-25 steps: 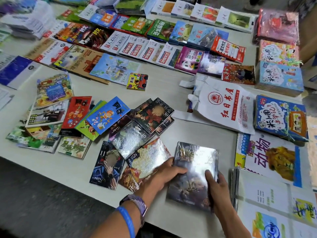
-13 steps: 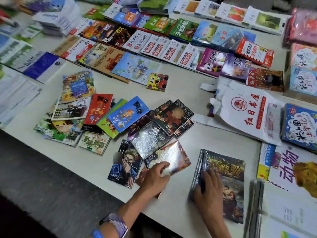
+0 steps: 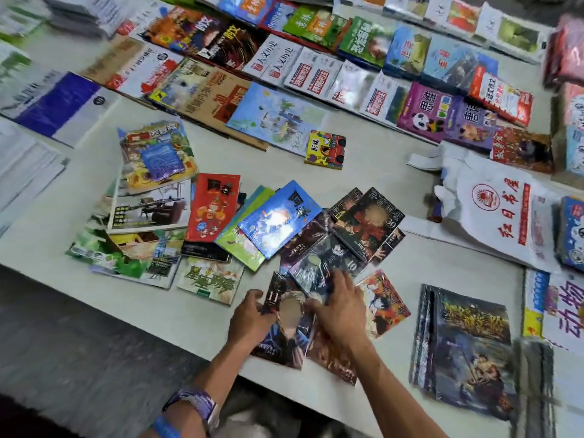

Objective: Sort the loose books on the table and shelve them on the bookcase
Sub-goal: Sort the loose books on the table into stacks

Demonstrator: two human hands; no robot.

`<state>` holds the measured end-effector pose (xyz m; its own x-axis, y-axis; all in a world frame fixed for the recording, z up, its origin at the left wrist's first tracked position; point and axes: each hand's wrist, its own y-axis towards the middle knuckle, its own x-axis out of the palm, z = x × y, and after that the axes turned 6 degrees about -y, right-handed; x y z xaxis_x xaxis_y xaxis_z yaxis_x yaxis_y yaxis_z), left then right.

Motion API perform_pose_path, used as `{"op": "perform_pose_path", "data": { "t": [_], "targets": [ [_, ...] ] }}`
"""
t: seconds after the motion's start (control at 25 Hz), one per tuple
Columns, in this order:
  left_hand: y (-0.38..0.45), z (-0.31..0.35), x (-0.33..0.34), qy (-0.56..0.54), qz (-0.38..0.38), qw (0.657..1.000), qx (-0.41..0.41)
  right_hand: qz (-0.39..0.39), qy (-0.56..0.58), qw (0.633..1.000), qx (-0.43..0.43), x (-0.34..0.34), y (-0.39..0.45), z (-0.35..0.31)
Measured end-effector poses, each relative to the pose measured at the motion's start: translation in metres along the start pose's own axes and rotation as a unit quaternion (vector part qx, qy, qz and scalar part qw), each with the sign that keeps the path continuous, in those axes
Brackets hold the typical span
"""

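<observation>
The left hand (image 3: 249,317) pinches the left edge of a dark comic (image 3: 286,330) lying at the near rim of the white table (image 3: 379,159). The right hand (image 3: 339,308) lies flat beside it, fingers straight, pressing on the overlapping shiny-wrapped comics (image 3: 325,263) just beyond. Right of the hands rests a dark stack of wrapped books (image 3: 467,346); further out, a white plastic bag (image 3: 493,213). Left of the grip lies a fan of loose colourful books (image 3: 211,213), and rows of books (image 3: 316,67) fill the far side. Grey floor (image 3: 79,343) shows below the table edge. Half a second ago the right hand rested on the dark stack; it has since crossed to the comics.
</observation>
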<state>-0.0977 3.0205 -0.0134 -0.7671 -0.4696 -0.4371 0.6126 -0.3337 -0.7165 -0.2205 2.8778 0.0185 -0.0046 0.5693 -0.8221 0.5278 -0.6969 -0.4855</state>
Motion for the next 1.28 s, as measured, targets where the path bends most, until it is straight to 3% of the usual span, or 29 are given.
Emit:
{"op": "perform_pose_path", "data": {
  "t": [0.08, 0.2, 0.28, 0.36, 0.44, 0.52, 0.64, 0.72, 0.88, 0.96, 1.04, 1.16, 1.28],
  "targets": [
    [0.014, -0.008, -0.009, 0.005, -0.045, 0.999, 0.000, 0.012, 0.116, 0.986, 0.116, 0.011, 0.019, -0.015],
    [0.023, -0.013, -0.018, -0.051, -0.113, 0.992, 0.002, 0.060, 0.336, 0.899, 0.274, 0.025, 0.043, -0.012],
    [0.019, -0.016, -0.024, -0.114, -0.148, 0.982, -0.003, 0.050, 0.364, 0.874, 0.319, 0.018, 0.047, -0.028],
    [0.015, -0.023, -0.027, -0.174, -0.157, 0.972, -0.012, 0.029, 0.307, 0.883, 0.354, 0.009, 0.051, -0.046],
    [0.011, -0.026, -0.029, -0.200, -0.138, 0.970, -0.020, 0.009, 0.261, 0.897, 0.357, 0.007, 0.054, -0.055],
    [0.009, -0.023, -0.034, -0.204, -0.121, 0.971, -0.018, 0.042, 0.281, 0.892, 0.351, 0.015, 0.057, -0.050],
    [0.011, -0.017, -0.041, -0.197, -0.123, 0.972, -0.023, 0.112, 0.426, 0.830, 0.343, 0.006, 0.044, -0.037],
    [0.014, -0.016, -0.045, -0.203, -0.122, 0.971, -0.025, 0.120, 0.564, 0.763, 0.294, 0.002, 0.023, -0.026],
    [0.014, -0.014, -0.042, -0.255, -0.126, 0.958, -0.046, -0.027, 0.677, 0.699, 0.229, 0.011, -0.028, 0.013],
    [0.013, -0.009, -0.035, -0.275, -0.133, 0.951, -0.046, -0.061, 0.658, 0.718, 0.220, 0.005, -0.047, 0.017],
    [0.013, -0.001, -0.026, -0.285, -0.154, 0.945, -0.036, -0.073, 0.584, 0.785, 0.192, 0.006, -0.052, 0.016],
    [0.007, 0.024, -0.010, -0.269, -0.150, 0.951, -0.014, -0.032, 0.422, 0.895, 0.141, 0.012, -0.041, 0.012],
    [0.005, 0.060, 0.004, -0.247, -0.135, 0.959, 0.040, 0.020, 0.293, 0.953, 0.076, -0.006, -0.018, 0.018]
  ]
}}
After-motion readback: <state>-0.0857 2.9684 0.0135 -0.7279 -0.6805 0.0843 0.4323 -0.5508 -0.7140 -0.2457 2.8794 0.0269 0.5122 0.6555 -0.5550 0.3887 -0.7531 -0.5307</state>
